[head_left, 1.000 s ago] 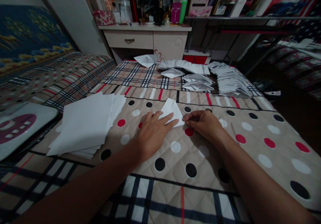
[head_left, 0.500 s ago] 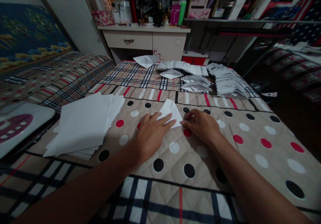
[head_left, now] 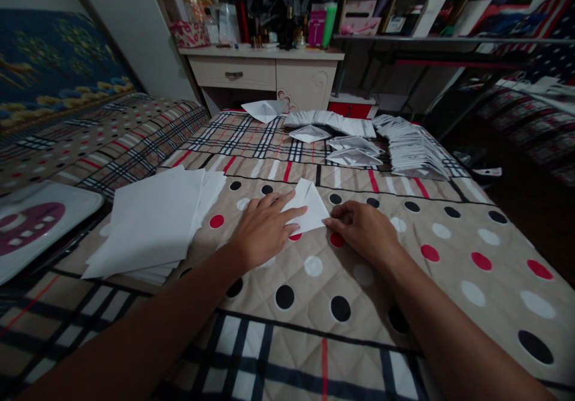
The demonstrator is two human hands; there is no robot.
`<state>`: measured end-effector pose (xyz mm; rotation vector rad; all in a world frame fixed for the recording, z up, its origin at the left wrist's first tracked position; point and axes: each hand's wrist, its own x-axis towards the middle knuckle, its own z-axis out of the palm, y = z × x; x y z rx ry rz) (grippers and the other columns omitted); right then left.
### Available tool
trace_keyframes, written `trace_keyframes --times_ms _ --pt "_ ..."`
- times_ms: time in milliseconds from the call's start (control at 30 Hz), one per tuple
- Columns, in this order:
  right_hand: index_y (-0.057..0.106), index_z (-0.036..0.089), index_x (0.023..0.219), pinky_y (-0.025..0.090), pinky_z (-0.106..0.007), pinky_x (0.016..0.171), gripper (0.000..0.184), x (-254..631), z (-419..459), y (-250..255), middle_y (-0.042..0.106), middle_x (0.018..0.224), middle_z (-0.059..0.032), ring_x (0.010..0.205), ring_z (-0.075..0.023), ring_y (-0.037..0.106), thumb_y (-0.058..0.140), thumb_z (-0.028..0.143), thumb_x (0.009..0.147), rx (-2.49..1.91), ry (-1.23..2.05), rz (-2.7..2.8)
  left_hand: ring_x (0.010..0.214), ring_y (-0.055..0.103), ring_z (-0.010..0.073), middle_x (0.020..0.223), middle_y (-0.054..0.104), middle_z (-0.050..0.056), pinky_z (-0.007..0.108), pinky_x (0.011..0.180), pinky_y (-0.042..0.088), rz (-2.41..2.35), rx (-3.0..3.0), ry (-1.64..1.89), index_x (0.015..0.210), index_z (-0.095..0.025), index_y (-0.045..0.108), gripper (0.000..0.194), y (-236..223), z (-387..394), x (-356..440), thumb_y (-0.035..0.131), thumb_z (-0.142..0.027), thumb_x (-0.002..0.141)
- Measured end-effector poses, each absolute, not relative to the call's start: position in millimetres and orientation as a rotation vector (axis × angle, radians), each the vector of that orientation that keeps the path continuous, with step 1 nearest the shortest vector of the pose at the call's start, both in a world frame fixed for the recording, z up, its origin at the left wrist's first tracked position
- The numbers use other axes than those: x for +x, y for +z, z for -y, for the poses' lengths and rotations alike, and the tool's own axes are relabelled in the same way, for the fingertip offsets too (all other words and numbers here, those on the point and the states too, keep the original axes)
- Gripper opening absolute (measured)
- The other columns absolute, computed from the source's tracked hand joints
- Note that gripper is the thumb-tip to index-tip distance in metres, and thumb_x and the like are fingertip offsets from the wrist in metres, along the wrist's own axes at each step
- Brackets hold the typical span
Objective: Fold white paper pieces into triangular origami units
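A small sheet of white paper (head_left: 311, 210), folded to a peak at its far end, lies on the dotted bedspread between my hands. My left hand (head_left: 268, 224) rests flat on its left part, fingers spread, hiding that side. At the paper's right corner, my right hand (head_left: 363, 224) pinches the tip between thumb and curled fingers. Left of my hands lies a loose stack of blank white sheets (head_left: 153, 221).
Beyond the paper stand several folded paper pieces (head_left: 354, 157) and a long row of packed folded ones (head_left: 415, 149). A white board with a purple print (head_left: 40, 224) lies at far left. A white dresser (head_left: 231, 72) stands behind the bed.
My left hand has slid leftward across the paper, uncovering more of it. The right hand stays at the corner. The whole view has shifted slightly.
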<state>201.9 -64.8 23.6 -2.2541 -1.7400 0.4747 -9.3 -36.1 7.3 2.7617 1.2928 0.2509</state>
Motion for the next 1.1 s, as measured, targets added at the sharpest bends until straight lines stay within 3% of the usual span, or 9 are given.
trace_keyframes --times_ms 167,267,400,600,733,900,1000,1100 --pt "0.072 0.025 0.074 0.029 -0.028 0.052 0.028 199 64 25 0.070 0.072 -0.0032 0.066 -0.0195 0.061 0.066 0.053 0.077 -2.289 0.435 1.833 0.135 0.035 0.0275 0.156 0.035 -0.001 0.050 0.101 0.034 -1.271 2.698 0.278 0.135 -0.043 0.050 0.041 2 29 -11 0.049 -0.035 0.094" --pt "0.071 0.024 0.067 0.027 -0.028 0.051 0.027 198 64 27 0.068 0.067 -0.0039 0.061 -0.0179 0.059 0.063 0.046 0.079 -2.278 0.439 1.912 0.135 0.036 0.0267 0.155 0.036 0.001 0.049 0.105 0.032 -1.313 2.650 0.367 0.137 -0.039 0.047 0.046 -1 28 -9 0.054 -0.037 0.092" --pt "0.066 0.022 0.058 0.027 -0.027 0.050 0.024 197 65 29 0.064 0.058 -0.0021 0.055 -0.0150 0.055 0.062 0.035 0.077 -2.189 0.566 1.922 0.128 0.044 0.0265 0.143 0.049 0.008 0.044 0.106 0.034 -1.394 2.512 0.586 0.143 -0.027 0.036 0.070 -6 23 -8 0.067 -0.043 0.082" --pt "0.055 0.020 0.051 0.027 -0.025 0.045 0.025 194 70 21 0.057 0.046 0.0000 0.043 -0.0115 0.047 0.055 0.026 0.075 -1.977 0.946 1.642 0.110 0.055 0.0253 0.119 0.060 0.007 0.040 0.098 0.042 -1.439 2.387 0.733 0.137 -0.022 0.041 0.083 -9 15 -11 0.080 -0.046 0.068" --pt "0.057 0.020 0.052 0.029 -0.024 0.044 0.026 194 72 19 0.057 0.046 -0.0008 0.042 -0.0116 0.048 0.054 0.027 0.076 -1.933 0.995 1.576 0.114 0.053 0.0255 0.123 0.058 0.007 0.041 0.098 0.042 -1.447 2.444 0.726 0.131 -0.024 0.051 0.072 -2 21 -12 0.081 -0.044 0.068" --pt "0.058 0.020 0.051 0.027 -0.025 0.044 0.025 195 73 26 0.058 0.044 -0.0004 0.041 -0.0119 0.049 0.053 0.023 0.075 -2.135 0.905 1.769 0.120 0.050 0.0238 0.128 0.059 0.004 0.042 0.098 0.039 -1.047 2.846 0.576 0.114 -0.027 0.065 0.027 9 41 -2 0.060 -0.018 0.089" --pt "0.057 0.020 0.052 0.027 -0.025 0.045 0.025 200 70 27 0.056 0.045 0.0005 0.042 -0.0113 0.047 0.056 0.027 0.076 -2.091 0.893 1.867 0.105 0.057 0.0215 0.111 0.067 0.007 0.038 0.090 0.045 -0.866 2.958 0.322 0.110 -0.017 0.065 0.023 12 54 8 0.049 -0.013 0.094" --pt "0.059 0.018 0.060 0.031 -0.025 0.047 0.031 207 63 19 0.059 0.054 -0.0007 0.049 -0.0123 0.049 0.060 0.044 0.077 -1.926 0.856 1.798 0.101 0.058 0.0231 0.106 0.067 0.008 0.037 0.084 0.050 -0.918 2.964 0.216 0.110 -0.012 0.064 0.023 16 62 16 0.049 -0.011 0.093"
